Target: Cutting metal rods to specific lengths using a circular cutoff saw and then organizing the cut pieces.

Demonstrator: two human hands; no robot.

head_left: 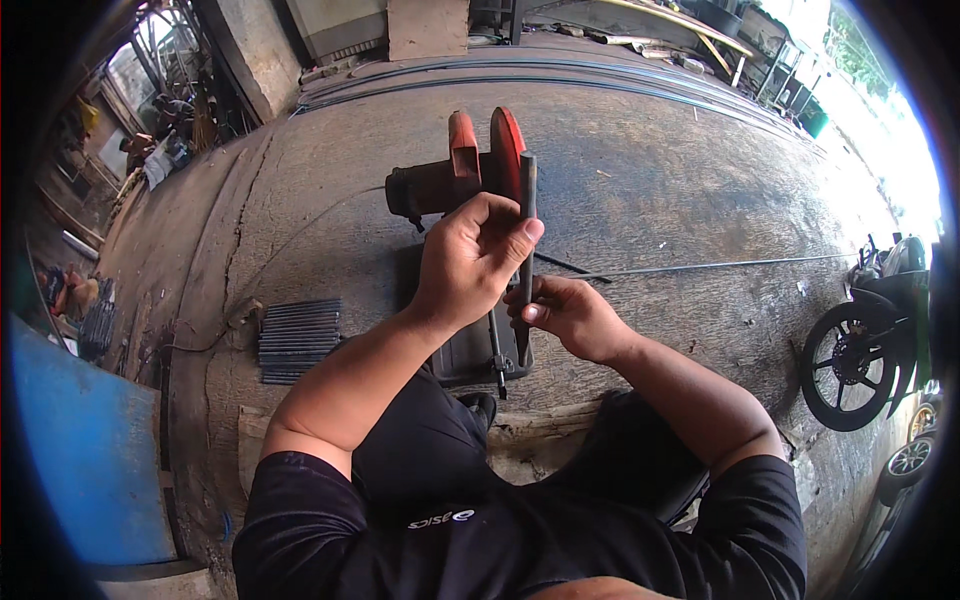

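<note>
I hold a short dark metal rod (528, 185) in front of me, its length running away from me. My left hand (470, 255) is closed round its upper part, thumb along the side. Lower down, the fingers of my right hand (575, 318) pinch the same rod. Just beyond my hands stands a red cut-off saw (462, 160) with a red blade guard (507, 145); its dark base (460, 355) is partly hidden by my hands and left forearm. A neat bundle of similar cut rods (300, 335) lies on the ground to the left.
One long thin bar (720, 266) stretches from the saw toward the right. Several long bars (560, 68) lie across the far floor. A motorcycle wheel (850, 367) stands at the right, a blue panel (85, 450) at the left. A cord (300, 235) trails left from the saw.
</note>
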